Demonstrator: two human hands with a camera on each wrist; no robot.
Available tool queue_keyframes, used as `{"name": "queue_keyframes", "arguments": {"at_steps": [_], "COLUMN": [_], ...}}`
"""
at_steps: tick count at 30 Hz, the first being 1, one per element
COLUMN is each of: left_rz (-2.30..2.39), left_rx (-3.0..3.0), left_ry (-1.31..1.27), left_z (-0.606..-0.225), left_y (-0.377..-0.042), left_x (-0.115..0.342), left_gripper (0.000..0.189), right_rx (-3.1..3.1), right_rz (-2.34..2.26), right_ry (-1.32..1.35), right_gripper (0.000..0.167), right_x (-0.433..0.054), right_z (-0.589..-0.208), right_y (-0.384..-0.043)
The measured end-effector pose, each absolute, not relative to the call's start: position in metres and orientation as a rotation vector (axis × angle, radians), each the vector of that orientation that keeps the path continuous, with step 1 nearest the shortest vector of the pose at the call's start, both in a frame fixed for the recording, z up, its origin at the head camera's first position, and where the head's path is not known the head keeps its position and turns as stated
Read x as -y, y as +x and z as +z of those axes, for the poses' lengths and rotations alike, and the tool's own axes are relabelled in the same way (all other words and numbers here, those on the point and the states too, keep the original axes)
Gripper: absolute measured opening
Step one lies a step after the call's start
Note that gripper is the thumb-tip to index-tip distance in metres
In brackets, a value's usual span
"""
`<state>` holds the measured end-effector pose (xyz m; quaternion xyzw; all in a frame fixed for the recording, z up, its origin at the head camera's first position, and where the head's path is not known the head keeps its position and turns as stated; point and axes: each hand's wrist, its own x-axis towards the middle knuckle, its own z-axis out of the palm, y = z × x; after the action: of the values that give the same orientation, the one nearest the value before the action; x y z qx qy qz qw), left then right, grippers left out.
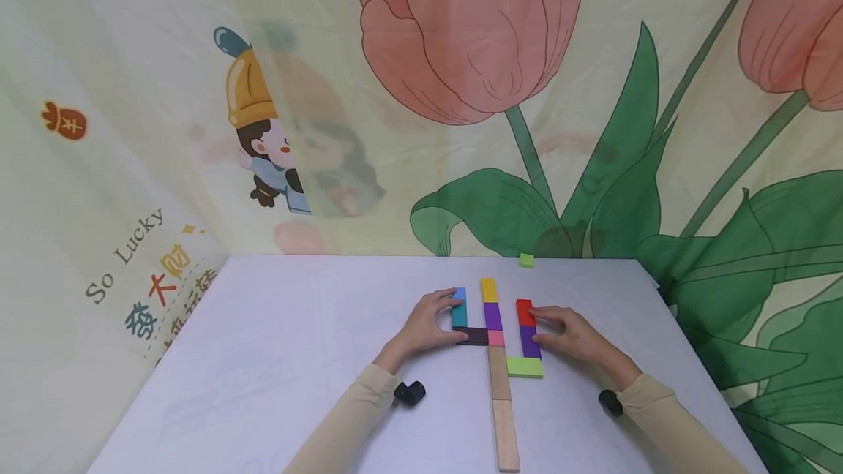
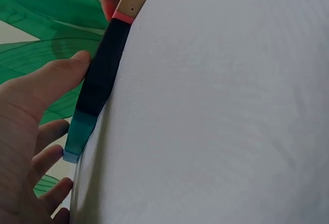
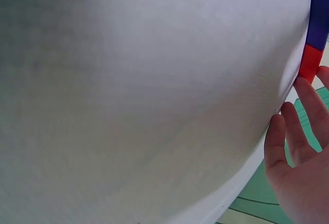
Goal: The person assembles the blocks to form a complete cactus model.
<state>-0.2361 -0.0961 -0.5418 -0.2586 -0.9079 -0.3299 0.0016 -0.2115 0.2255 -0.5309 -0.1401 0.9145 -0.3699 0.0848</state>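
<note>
Flat colored blocks form a trident-like shape on the table. At its left prong, my left hand (image 1: 424,324) touches the light blue block (image 1: 459,293) and teal block (image 1: 459,315) with its fingers, thumb by the black block (image 1: 471,336). My right hand (image 1: 573,335) has its fingers at the red block (image 1: 523,311) and its thumb beside a purple block (image 1: 530,342). Below these lies a lime green block (image 1: 525,367). Yellow (image 1: 488,290), purple (image 1: 492,317) and pink (image 1: 496,338) blocks line up in the middle, above two wooden blocks (image 1: 499,373).
A loose light green block (image 1: 527,261) sits at the white table's (image 1: 296,313) back edge. Behind hangs a cloth (image 1: 474,35) printed with tulips. Small black devices (image 1: 410,393) are at both wrists.
</note>
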Motion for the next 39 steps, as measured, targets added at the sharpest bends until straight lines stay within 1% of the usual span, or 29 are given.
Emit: {"name": "queue_keyframes", "arguments": {"at_steps": [3, 9, 12, 18, 23, 27, 32, 39], "left_rz": [-1.038, -1.092, -1.107, -1.124, -1.112, -1.095, -1.108, -1.106], "left_rx": [2.841, 2.832, 2.825, 2.803, 2.804, 2.839, 2.838, 2.841], "left_ry": [-0.813, -0.796, -0.793, -0.809, -0.8, -0.793, -0.809, -0.782], "left_z": [-0.541, -0.544, -0.547, -0.548, -0.547, -0.548, -0.547, -0.544], "left_y": [-0.236, -0.235, -0.235, -0.237, -0.236, -0.233, -0.231, -0.234], "left_x": [0.096, 0.096, 0.094, 0.092, 0.092, 0.094, 0.092, 0.096], "left_gripper": [0.068, 0.067, 0.067, 0.067, 0.066, 0.066, 0.065, 0.065], "right_rx": [-2.726, -2.76, -2.823, -2.928, -2.938, -2.934, -2.947, -2.997], "right_rz": [-1.097, -1.117, -1.111, -1.156, -1.136, -1.077, -1.06, -1.022], "right_ry": [-0.441, -0.369, -0.335, -0.229, -0.123, -0.084, -0.023, -0.09], "right_gripper": [0.057, 0.052, 0.047, 0.038, 0.038, 0.04, 0.04, 0.04], "right_x": [-0.226, -0.231, -0.236, -0.237, -0.228, -0.22, -0.216, -0.206], "right_z": [-0.529, -0.518, -0.513, -0.508, -0.507, -0.507, -0.507, -0.505], "right_y": [-0.213, -0.225, -0.243, -0.291, -0.317, -0.325, -0.326, -0.33]}}
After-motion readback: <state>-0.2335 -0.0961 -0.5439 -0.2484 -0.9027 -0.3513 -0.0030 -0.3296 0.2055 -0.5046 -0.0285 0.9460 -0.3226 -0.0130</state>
